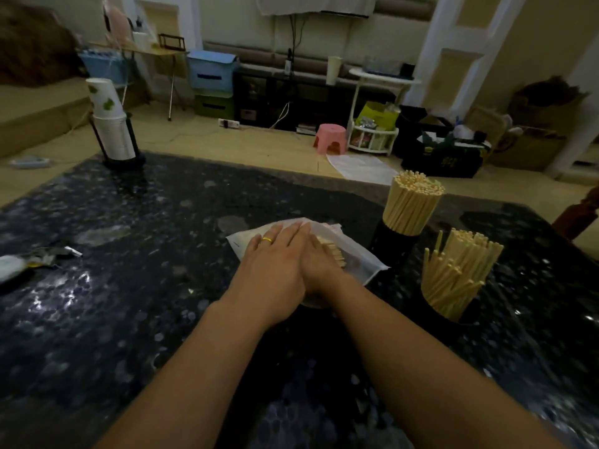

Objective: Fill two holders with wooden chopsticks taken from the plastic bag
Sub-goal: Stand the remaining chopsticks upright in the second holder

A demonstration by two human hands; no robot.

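Note:
A translucent plastic bag [359, 264] lies on the dark speckled table [129, 270], with wooden chopsticks [335, 256] showing inside it. My left hand [275, 264], wearing a gold ring, presses flat on the bag with straight fingers. My right hand [319, 267] lies against the chopsticks, its fingers covered by my left hand, so its grip is unclear. To the right stand two black holders. The far holder [392, 247] carries a tight bundle of chopsticks [410, 202]. The near holder [466, 319] carries a looser, splayed bundle [453, 273].
A stack of paper cups [110, 124] in a black stand sits at the table's far left corner. Crumpled wrappers [32, 260] lie at the left edge. Beyond the table are a pink stool [330, 139], boxes and a white side table.

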